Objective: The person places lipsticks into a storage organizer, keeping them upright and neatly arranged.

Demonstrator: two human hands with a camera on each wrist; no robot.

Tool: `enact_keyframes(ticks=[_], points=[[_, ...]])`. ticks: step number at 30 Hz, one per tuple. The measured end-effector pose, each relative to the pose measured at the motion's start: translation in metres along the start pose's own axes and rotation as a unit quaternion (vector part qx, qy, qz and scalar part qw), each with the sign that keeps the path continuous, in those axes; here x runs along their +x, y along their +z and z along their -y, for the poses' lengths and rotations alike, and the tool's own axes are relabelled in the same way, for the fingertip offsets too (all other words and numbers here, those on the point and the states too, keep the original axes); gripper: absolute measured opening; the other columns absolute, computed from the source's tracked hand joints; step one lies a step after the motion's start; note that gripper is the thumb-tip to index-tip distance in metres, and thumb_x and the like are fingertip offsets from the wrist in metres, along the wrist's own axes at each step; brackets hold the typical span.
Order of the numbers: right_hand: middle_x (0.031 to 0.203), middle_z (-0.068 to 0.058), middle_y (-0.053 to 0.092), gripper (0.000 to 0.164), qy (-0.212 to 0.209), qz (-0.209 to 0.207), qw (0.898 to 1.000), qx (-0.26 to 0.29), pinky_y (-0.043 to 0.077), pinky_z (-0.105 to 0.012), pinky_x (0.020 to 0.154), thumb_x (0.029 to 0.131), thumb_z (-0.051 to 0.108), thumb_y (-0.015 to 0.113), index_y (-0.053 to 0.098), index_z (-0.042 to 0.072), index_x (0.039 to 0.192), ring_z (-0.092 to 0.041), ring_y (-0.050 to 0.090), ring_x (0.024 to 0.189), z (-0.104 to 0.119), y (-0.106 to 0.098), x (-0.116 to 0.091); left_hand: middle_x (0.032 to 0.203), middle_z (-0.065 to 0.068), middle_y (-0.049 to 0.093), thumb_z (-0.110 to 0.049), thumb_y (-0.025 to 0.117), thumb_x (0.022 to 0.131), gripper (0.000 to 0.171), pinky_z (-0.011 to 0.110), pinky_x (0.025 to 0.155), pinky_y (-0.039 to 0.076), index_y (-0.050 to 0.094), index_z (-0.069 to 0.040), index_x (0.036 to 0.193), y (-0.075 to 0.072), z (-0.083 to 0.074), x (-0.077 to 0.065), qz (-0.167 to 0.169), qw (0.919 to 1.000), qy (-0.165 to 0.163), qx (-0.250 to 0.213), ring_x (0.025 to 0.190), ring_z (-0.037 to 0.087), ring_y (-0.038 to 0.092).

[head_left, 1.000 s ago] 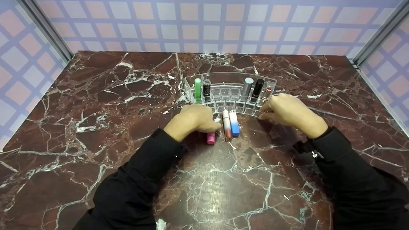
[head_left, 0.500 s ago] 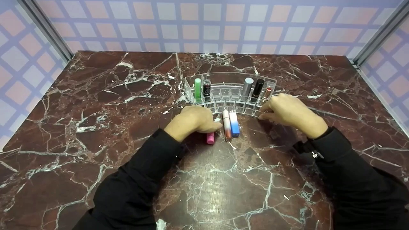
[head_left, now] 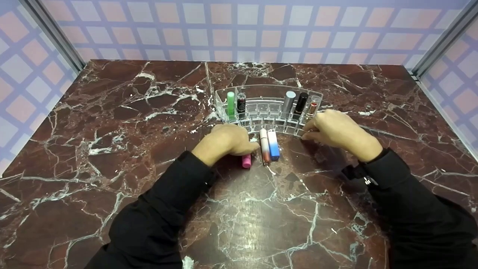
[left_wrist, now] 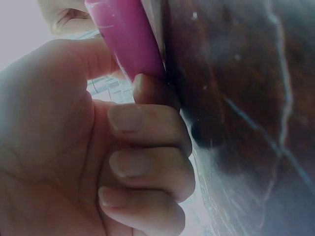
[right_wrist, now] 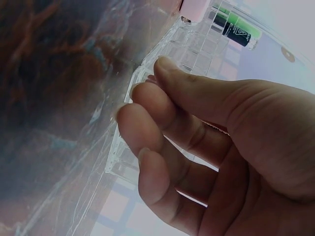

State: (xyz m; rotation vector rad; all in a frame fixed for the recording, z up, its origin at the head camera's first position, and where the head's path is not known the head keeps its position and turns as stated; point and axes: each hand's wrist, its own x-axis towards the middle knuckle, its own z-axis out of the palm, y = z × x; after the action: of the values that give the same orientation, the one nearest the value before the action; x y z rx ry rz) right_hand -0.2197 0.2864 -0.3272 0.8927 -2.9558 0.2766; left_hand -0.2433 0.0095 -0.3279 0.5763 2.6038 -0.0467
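Note:
My left hand [head_left: 226, 140] is low over the table in front of the organizer's left part, pinching a pink lipstick tube [left_wrist: 129, 39] between thumb and forefinger. In the head view only the lower end of that tube shows below the hand. My right hand [head_left: 338, 132] holds the right front corner of a clear curved lipstick organizer [head_left: 267, 91], thumb and fingertips at its edge. Beside the left thumb, a white-and-red lip gloss tube [head_left: 264, 145] and a white-and-blue lipstick tube [head_left: 273, 145] lie side by side before the organizer.
In the organizer's back row stand a green tube [head_left: 230, 104], a dark printed tube [head_left: 241, 104], a silver tube [head_left: 289, 101], a black tube [head_left: 301, 102] and a clear-capped lipstick [head_left: 314, 104]. Checkered walls [head_left: 246, 33] border the marbled table [head_left: 123, 157].
The left hand has dipped very slightly toward me with the pink lipstick tube. The right hand and the organizer have stayed where they were.

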Motion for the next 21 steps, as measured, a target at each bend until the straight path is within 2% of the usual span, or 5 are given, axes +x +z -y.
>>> enact_keyframes(ticks=[14,21], points=[[0.079,-0.005,0.075,0.004,0.002,0.001,1.0,0.001,0.057,-0.049,0.068,0.089,0.015,0.082,0.082,0.011,0.09,-0.024,0.068,0.067,0.0004,-0.0001,-0.0004,0.099,0.009,0.067,-0.054,0.04,0.1,0.046,0.041,0.079,0.052,0.057,-0.016,0.079,-0.0019,0.0015,-0.0019,-0.008,0.9998,0.017,-0.008,0.081,0.021,0.059],[0.076,-0.002,0.074,0.003,0.007,0.004,1.0,-0.001,0.056,-0.049,0.067,0.09,0.015,0.081,0.082,0.012,0.09,-0.022,0.067,0.065,0.0004,-0.0004,-0.0003,0.079,0.002,0.055,-0.052,0.039,0.1,0.046,0.033,0.067,0.045,0.049,-0.019,0.071,-0.0053,0.0043,-0.0014,-0.019,0.9988,0.037,-0.025,0.069,0.017,0.05]])
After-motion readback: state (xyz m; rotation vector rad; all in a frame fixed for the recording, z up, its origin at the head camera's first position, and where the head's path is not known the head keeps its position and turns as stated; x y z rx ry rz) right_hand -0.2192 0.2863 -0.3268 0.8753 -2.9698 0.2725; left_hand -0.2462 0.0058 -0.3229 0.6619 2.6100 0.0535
